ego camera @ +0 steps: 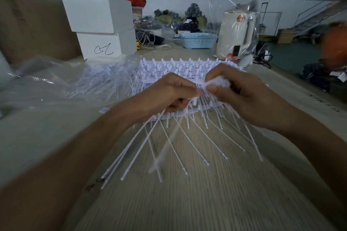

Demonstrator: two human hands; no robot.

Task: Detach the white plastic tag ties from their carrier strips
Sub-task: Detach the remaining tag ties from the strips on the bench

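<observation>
The white tag ties (189, 142) fan out toward the person, long axes running from the carrier strips (180, 73) on the counter (206, 202) down to their loose tips near the camera. The left hand (169, 93), knuckles up, grips a bundle of ties with curled fingers. The right hand (238, 90) pinches a blurred white tie head just beside the left thumb. More ties lie inside a clear plastic bag (75, 80) at left.
</observation>
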